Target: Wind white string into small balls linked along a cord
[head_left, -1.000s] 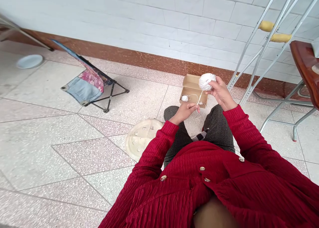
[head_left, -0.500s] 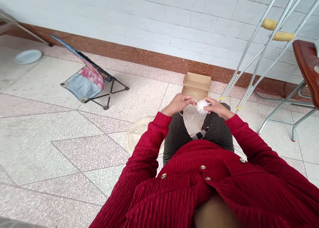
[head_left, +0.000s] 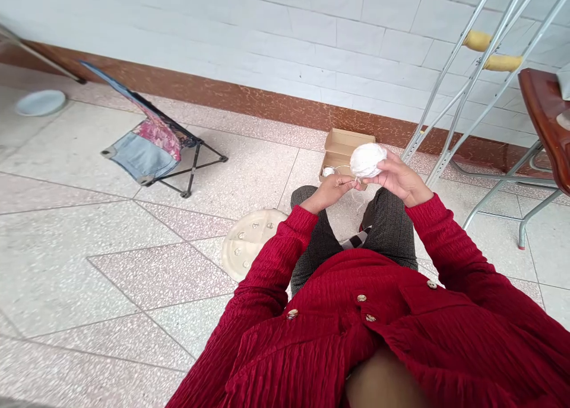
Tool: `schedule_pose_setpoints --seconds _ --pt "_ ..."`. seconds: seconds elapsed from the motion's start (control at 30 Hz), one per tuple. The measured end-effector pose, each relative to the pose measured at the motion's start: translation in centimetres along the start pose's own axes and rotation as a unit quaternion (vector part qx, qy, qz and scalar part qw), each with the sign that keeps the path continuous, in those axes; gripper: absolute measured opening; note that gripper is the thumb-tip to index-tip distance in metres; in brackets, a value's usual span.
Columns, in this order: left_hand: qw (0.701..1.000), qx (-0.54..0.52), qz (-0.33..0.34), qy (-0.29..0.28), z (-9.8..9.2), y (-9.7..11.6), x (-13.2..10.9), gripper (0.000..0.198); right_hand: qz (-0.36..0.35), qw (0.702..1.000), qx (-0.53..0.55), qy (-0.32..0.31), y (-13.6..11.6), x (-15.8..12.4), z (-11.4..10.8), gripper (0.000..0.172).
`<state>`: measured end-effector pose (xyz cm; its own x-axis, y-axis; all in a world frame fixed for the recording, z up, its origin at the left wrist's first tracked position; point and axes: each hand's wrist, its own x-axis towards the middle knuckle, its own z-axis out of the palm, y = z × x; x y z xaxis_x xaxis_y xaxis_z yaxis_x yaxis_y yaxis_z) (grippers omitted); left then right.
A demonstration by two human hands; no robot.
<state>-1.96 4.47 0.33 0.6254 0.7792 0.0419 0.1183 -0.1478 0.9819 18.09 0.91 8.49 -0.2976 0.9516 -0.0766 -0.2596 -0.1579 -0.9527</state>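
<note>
A white ball of yarn (head_left: 367, 160) is held up in my right hand (head_left: 399, 179), whose fingers grip its lower right side. Just below the ball, my left hand (head_left: 335, 190) is closed in a pinch on a strand of the white yarn. A loose yarn end dangles under the fingertips, over the gap between my knees. Behind the hands, an open cardboard box (head_left: 337, 143) rests on the floor, with a small white bundle (head_left: 328, 171) at its left side. A strand runs between the box and the hands.
To the left stands a folding chair (head_left: 154, 146) with a blue and pink seat. A round cream lid-like disc (head_left: 244, 242) lies beside my left leg. Aluminium crutches (head_left: 463, 93) lean on the wall at right, near a brown table or stool (head_left: 541, 117) with metal legs.
My right hand has raised and turned the yarn ball, which now shows larger above my left hand. The left hand has shifted slightly right, and the small bundle in the box has come into sight.
</note>
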Motion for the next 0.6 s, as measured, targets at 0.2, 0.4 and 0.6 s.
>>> schedule_pose_setpoints --seconds 0.2,0.4,0.6 --pt "0.999 -0.018 0.010 -0.040 0.1 0.8 -0.2 0.035 -0.129 0.947 -0.263 0.130 -1.6 3.0 -0.8 0.055" --pt "0.994 0.093 -0.003 -0.049 -1.5 2.3 -0.5 0.030 -0.122 0.813 -0.520 0.232 0.7 4.6 -3.3 0.063" --pt "0.981 0.181 0.074 0.011 -3.9 2.7 -0.1 0.023 0.058 0.921 -0.385 0.031 4.4 2.5 -4.2 0.052"
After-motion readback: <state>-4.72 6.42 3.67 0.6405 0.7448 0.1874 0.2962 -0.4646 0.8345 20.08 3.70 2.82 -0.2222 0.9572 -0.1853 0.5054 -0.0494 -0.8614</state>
